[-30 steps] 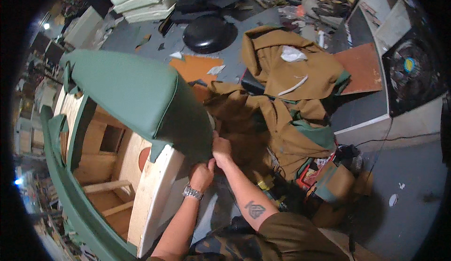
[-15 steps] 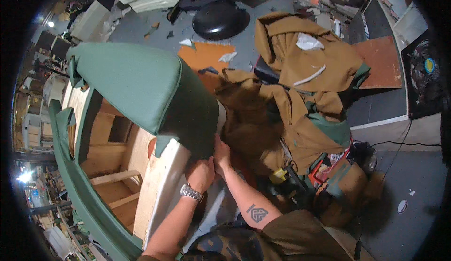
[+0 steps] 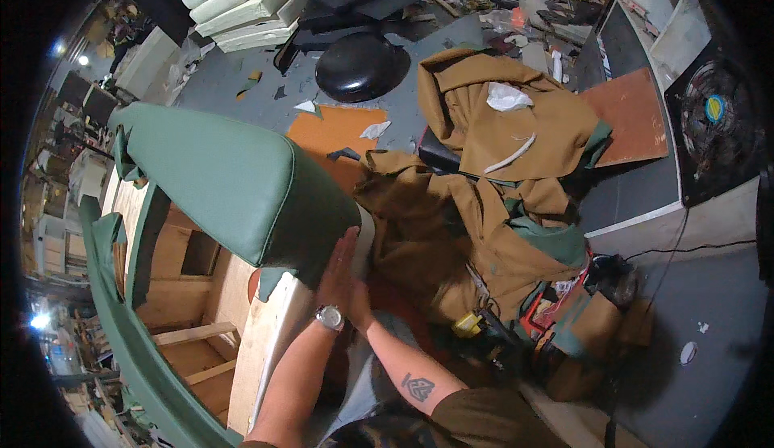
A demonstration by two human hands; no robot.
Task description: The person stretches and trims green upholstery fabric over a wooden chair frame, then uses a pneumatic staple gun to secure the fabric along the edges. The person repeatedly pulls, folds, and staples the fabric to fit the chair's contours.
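Over the wooden chair frame (image 3: 266, 343), the green padded cover (image 3: 226, 182) ends at our hands. We should pull its lower edge taut and even. Left hand (image 3: 339, 275) presses flat and open; right hand (image 3: 360, 295) sits hidden behind, grip unclear.

Padded cushion (image 3: 234, 182) sits on top of the wooden frame (image 3: 193, 303), at 9 o'clock from centre. Both hands press its right end: left hand (image 3: 337, 275) in front, right hand (image 3: 359, 301) just behind and below it. Heap of fabric (image 3: 476, 230) on the floor at 3 o'clock of the hands. Round chair base (image 3: 361, 65) at 12 o'clock. Stacked foam slabs (image 3: 242, 0) at 11. Fan (image 3: 713, 121) far out at 2. Flat board (image 3: 637, 117) beside the fan, right of the fabric.
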